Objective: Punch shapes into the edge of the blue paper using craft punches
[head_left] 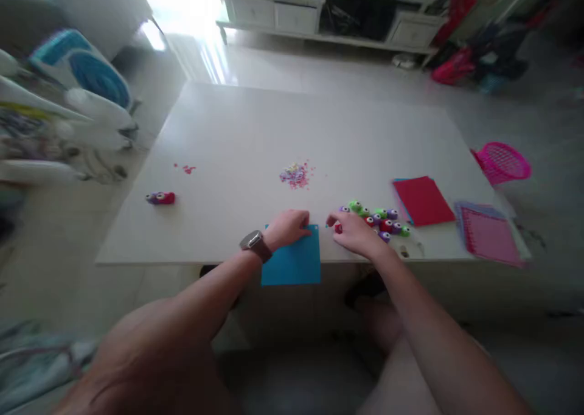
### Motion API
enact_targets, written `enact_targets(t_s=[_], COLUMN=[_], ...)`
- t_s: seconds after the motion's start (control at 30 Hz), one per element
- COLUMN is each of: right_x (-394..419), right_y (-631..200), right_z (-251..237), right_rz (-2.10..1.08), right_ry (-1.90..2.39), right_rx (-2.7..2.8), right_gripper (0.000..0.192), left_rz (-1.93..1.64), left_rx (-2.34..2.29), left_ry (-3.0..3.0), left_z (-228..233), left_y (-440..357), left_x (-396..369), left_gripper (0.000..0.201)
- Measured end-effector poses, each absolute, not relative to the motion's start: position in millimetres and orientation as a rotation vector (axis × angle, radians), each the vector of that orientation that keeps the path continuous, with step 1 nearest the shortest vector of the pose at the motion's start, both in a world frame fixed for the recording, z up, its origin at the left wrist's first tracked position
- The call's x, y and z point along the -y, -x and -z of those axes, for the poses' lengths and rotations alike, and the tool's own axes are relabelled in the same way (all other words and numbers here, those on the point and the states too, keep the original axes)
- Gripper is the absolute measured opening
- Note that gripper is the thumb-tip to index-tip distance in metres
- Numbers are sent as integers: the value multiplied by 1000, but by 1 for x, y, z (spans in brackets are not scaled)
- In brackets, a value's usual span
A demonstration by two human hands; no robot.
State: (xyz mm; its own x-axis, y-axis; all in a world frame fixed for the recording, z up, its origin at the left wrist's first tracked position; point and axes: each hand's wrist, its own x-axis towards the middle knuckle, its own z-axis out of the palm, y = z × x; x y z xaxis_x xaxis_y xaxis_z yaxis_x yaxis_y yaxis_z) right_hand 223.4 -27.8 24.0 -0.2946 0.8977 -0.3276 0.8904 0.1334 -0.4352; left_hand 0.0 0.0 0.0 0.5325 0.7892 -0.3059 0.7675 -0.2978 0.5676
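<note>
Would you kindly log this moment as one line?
left hand: on blue paper sheet | right hand: at small coloured punches

Under the left hand (288, 227) lies a matt, smooth blue paper square (292, 261). Touching the right hand (354, 232), small glossy plastic punches (381, 219); just beyond, matt red paper sheets (423, 200).

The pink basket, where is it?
The pink basket sits at the table's far right edge in the head view, beyond the red paper.
</note>
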Motion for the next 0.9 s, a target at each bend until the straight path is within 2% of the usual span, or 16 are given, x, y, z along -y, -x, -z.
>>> enact_targets(t_s=[0.3,0.37,0.43,0.5,0.73,0.8,0.9], right_x=[28,28,29,28,28,28,28], right_y=[-217,-216,-216,-215,-216,-216,-216], right_z=[-32,-33,-33,-32,-34,-35,-35], right_rz=[-847,-836,-829,-815,-687,-666,-653], right_ry=[1933,1914,1851,1812,1914,1926,1927], right_rx=[2431,2447,2424,2385,2351,2375,2399], right_gripper=[34,46,67,76,44,35,30], left_rz=[-49,-48,-48,-48,-47,-93,-184], left_rx=[-1258,-1257,-1253,-1249,-1252,-1255,-1263], left_ry=[-2083,-2084,-2087,-2092,-2114,-2139,-2288], left_z=[1,2,2,1,-2,-3,-6], left_y=[0,0,0,0,2,0,-8], left_x=[0,0,-1,-1,0,-1,-2], left_gripper=[13,14,15,15,17,20,31])
